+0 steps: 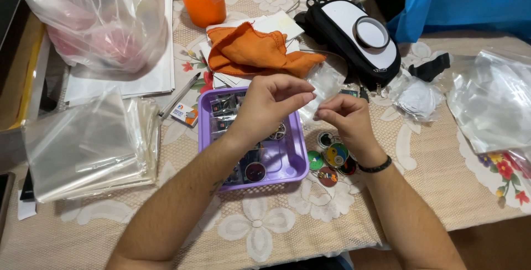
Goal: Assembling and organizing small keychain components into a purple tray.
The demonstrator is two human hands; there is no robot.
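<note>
Landmark: purple tray (293, 162) on the lace tablecloth (260, 231); all places below are told from it.
Left hand (268, 104): raised over the tray's far half; fingers curled, thumb and fingertips pinched on one edge of a small clear bag (323, 85).
Right hand (345, 118): just right of the tray; closed to a pinch on the bag's near edge; a dark band at the wrist.
Small clear bag: held between both hands above the tray's far right corner; it is see-through and hard to trace; its long axis seems to run away from the person, toward the black pouch (354, 35); which end is the mouth I cannot tell.
Step in hand: by my reading, the bag is being parted or held ready at its edge; nothing shows inside it.
Next move: it would call for one hand keeping the bag's edge firm while the other lets go to pick something small; the film is thin and may slip.
Round badges (331, 162): a small cluster lying just right of the tray, under the right wrist; more lie inside the tray.
Stack of clear bags (88, 145): well left of the tray.
Orange cloth (254, 54): beyond the tray; the orange cup (203, 6) farther still.
</note>
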